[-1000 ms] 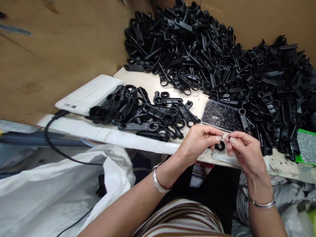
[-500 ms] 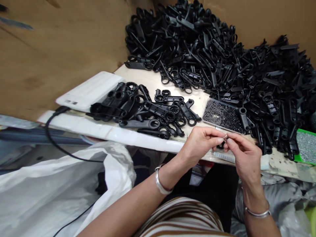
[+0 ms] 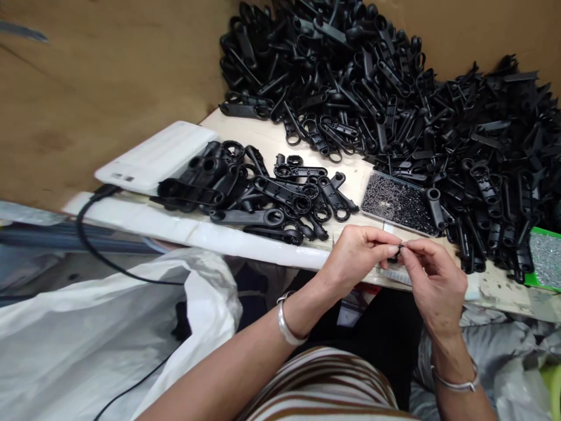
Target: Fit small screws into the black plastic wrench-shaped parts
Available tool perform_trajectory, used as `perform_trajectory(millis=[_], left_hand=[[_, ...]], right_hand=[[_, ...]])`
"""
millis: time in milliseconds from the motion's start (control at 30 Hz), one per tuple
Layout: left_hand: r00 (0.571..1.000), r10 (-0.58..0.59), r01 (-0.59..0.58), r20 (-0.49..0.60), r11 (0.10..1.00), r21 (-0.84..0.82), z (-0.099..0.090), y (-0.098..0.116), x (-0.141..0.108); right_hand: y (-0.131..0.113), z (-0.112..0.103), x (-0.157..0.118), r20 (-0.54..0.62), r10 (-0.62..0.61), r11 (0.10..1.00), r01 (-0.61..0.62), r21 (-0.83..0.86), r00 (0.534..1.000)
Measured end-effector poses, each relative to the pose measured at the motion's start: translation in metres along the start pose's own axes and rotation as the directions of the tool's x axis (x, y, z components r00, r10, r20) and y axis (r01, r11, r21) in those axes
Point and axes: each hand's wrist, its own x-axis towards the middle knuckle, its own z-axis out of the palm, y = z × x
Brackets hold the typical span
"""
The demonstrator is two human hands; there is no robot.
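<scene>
At the table's front edge my left hand (image 3: pixel 356 256) and my right hand (image 3: pixel 433 279) meet, thumb and forefinger pinched on each. Between the fingertips is a small dark part (image 3: pixel 398 251), too small and too covered to name. Just beyond my hands lies a clear shallow tray (image 3: pixel 405 223) holding many tiny black pieces (image 3: pixel 397 202). A black plastic arm with a ring end (image 3: pixel 433 207) leans over the tray's right side.
A big heap of black plastic arms (image 3: pixel 350 76) fills the back and right. Several more black arms (image 3: pixel 284 196) lie left of my hands, beside a white box (image 3: pixel 158 155) with a black cable (image 3: pixel 83 234). A green tray (image 3: pixel 546 260) of small metal pieces stands far right.
My fingers have shifted slightly around the pinched part; a brassy glint between the fingertips earlier now shows dark. The view has moved a little; both hands stay in about the same place.
</scene>
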Motion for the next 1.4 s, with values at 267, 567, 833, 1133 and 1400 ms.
perform_trajectory(millis=[267, 567, 833, 1133, 1400], left_hand=[[1.000, -0.008, 0.008, -0.011, 1.000, -0.008, -0.001, -0.005, -0.001], [1.000, 0.015, -0.015, -0.003, 0.999, 0.040, -0.001, -0.007, -0.001], [0.998, 0.049, -0.051, 0.025, 0.995, 0.087, 0.001, -0.006, -0.004], [0.998, 0.063, -0.065, 0.027, 0.992, 0.106, 0.001, -0.012, -0.004], [0.999, 0.030, -0.031, 0.018, 0.997, 0.065, 0.001, -0.007, -0.004]], right_hand=[[-0.002, -0.005, 0.000, 0.044, -0.257, 0.937, 0.260, -0.231, 0.965], [0.000, -0.005, 0.002, 0.061, -0.297, 0.912, 0.303, -0.275, 0.953], [0.004, -0.004, 0.000, 0.008, -0.175, 0.970, 0.174, -0.167, 0.984], [0.000, -0.008, -0.001, 0.115, -0.044, 0.989, 0.060, -0.136, 0.992], [0.002, -0.007, 0.013, 0.170, -0.200, 0.958, 0.229, -0.173, 0.965]])
